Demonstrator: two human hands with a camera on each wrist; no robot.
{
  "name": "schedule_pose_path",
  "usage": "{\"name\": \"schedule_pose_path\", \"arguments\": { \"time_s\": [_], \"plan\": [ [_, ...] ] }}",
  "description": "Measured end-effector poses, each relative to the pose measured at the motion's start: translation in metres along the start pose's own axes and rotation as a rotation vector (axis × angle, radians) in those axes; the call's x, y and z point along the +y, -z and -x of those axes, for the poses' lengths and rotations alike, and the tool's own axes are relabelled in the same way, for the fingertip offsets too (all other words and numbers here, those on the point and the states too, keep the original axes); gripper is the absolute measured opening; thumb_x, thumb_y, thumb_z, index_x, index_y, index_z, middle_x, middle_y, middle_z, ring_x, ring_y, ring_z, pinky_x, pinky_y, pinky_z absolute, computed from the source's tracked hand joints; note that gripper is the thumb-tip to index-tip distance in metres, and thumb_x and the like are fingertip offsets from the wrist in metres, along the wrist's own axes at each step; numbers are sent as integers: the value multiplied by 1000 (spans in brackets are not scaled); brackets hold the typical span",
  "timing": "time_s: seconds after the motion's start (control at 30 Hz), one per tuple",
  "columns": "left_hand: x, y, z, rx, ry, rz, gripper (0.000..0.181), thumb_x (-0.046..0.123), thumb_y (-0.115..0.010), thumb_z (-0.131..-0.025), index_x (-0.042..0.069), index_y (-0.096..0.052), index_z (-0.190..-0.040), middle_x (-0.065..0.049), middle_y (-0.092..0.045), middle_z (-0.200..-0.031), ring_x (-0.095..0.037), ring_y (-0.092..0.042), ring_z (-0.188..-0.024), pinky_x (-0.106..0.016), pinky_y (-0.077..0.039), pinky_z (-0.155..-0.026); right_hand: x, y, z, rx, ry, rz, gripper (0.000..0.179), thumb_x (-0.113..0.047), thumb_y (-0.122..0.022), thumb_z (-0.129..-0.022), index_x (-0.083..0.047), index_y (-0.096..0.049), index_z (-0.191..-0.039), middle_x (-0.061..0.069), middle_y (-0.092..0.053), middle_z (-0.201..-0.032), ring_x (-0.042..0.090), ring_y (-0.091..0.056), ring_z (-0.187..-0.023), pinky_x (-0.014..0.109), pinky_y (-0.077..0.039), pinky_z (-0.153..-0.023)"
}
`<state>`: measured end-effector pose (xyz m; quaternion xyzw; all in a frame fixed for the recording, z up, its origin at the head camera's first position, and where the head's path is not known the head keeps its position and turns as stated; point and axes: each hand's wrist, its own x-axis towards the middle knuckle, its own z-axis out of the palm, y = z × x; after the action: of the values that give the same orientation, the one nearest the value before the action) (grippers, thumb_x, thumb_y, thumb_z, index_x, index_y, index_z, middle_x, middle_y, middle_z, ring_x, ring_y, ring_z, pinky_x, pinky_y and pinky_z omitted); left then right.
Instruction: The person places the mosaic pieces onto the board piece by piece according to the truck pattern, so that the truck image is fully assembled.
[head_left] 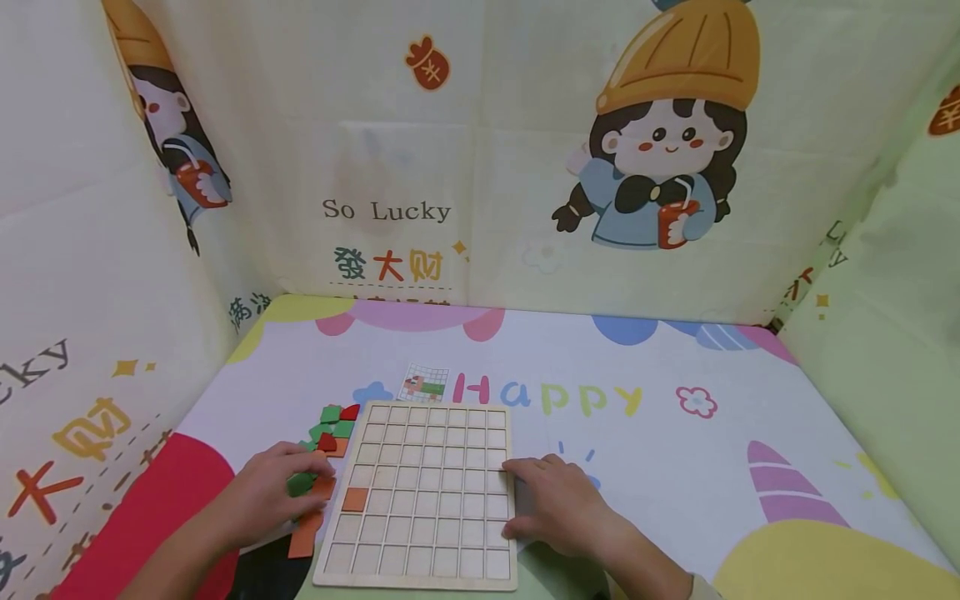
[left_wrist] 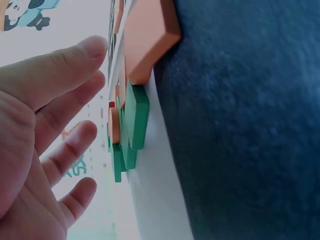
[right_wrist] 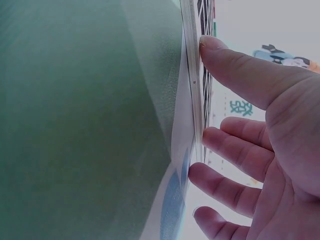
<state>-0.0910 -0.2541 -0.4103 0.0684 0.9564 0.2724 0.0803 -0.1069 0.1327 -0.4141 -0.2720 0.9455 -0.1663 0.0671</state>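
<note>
At the far left hangs a pale cloth wall (head_left: 60, 208) printed with lettering and a cartoon figure; below it, a large red patch (head_left: 172, 517) colours the tablecloth (head_left: 540, 346). Next comes the person's left hand (head_left: 273, 492), over a scatter of flat pieces, its fingers parted and loosely bent; the left wrist view shows nothing held between them, though whether a fingertip touches a piece cannot be told. A dark green piece (head_left: 300, 483) lies by the thumb and fingers, with an orange piece (head_left: 303, 540) nearer the person. Beyond the hand the scatter carries on in a small heap, with a green square (head_left: 331, 414) and a red piece (head_left: 349, 412) at its far end. Just right of these lies the wooden grid board (head_left: 423, 479), flat on the tablecloth; an orange tile (head_left: 355, 499) sits in its leftmost column, third row from the near edge. Behind the board's far edge is a small pattern card (head_left: 423, 385) with a gridded picture. The right hand (head_left: 558, 504) rests at the board's right edge, thumb and fingers extended and spread apart, fingertips against the border. Farther right, the tablecloth shows a purple striped shape (head_left: 791, 487).
</note>
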Motion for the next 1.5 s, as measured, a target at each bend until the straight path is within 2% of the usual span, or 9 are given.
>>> {"name": "schedule_pose_path", "arguments": {
  "time_s": [0.47, 0.8, 1.27, 1.5],
  "plan": [
    [-7, -3, -5, 10, -50, -89, 35, 31, -90, -71, 22, -74, -101, -1, -61, -103, -28, -53, -105, -29, -55, -64, 0, -1, 0, 4, 1, -5, 68, -43, -86, -73, -12, -63, -128, 3, -67, -123, 26, -59, -104, 47, -48, -84],
    [-10, -4, -8, 18, -94, -131, 31, 30, -91, -71, 24, -74, -96, 3, -61, -99, -27, -53, -103, -33, -55, -68, 1, 1, -1, -5, -2, -23, 68, -43, -86, -73, -12, -62, -130, 2, -67, -124, 26, -58, -105, 47, -47, -84],
    [-7, -5, -9, 20, -83, -119, 32, 25, -92, -68, 24, -74, -95, 1, -60, -98, -24, -53, -101, -27, -54, -63, 1, 1, 0, 1, 7, -22, 68, -42, -86, -73, -13, -62, -129, 2, -67, -123, 25, -58, -104, 47, -46, -82],
    [-7, -6, -10, 8, -40, -78, 33, 20, -93, -68, 23, -73, -94, -1, -60, -98, -25, -53, -101, -28, -56, -64, 1, 1, 0, 5, 17, -21, 69, -43, -86, -73, -13, -62, -129, 2, -67, -123, 25, -58, -104, 46, -47, -81]
  ]
}}
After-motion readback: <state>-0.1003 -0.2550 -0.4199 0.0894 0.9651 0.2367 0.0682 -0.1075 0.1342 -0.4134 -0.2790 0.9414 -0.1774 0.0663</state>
